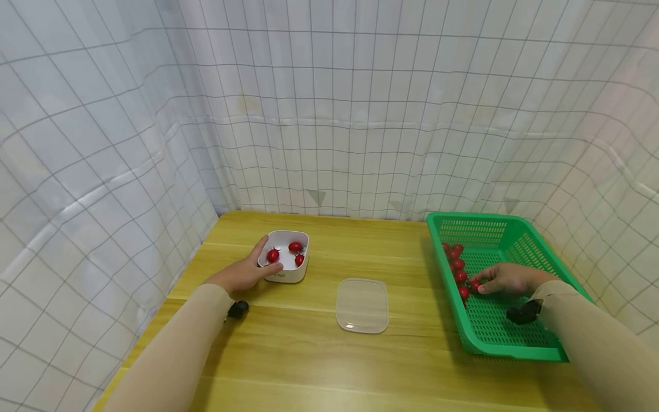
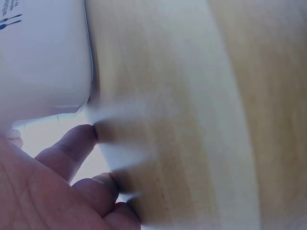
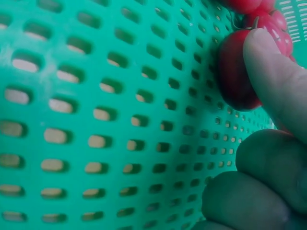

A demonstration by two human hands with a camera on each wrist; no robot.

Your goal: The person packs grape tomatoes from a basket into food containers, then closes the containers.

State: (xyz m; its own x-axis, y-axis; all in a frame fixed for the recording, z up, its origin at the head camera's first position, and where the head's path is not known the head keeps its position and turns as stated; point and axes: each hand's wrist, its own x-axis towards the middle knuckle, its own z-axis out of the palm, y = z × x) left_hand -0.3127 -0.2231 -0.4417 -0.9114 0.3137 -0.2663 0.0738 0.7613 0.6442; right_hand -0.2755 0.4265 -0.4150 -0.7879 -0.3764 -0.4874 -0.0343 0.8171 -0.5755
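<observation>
At the left of the table, a white plastic box (image 1: 292, 276) holds three cherry tomatoes (image 1: 296, 247). My left hand (image 1: 246, 272) grips this box at its left side, thumb along the near rim and a finger up the far side. In the left wrist view, the box (image 2: 45, 62) shows printed lettering, and other fingers (image 2: 72, 148) reach below it by the wood. Inside the green basket (image 1: 494, 343), my right hand (image 1: 509, 279) pinches a red cherry tomato (image 3: 236, 72) between thumb and fingers. More tomatoes (image 1: 459, 264) lie along the basket's left wall.
A clear, flat lid (image 1: 362, 306) lies on the wooden table (image 1: 288, 360) between box and basket. White grid-patterned curtain (image 1: 329, 114) hangs behind the table and along both sides. The basket's raised rim surrounds my right hand.
</observation>
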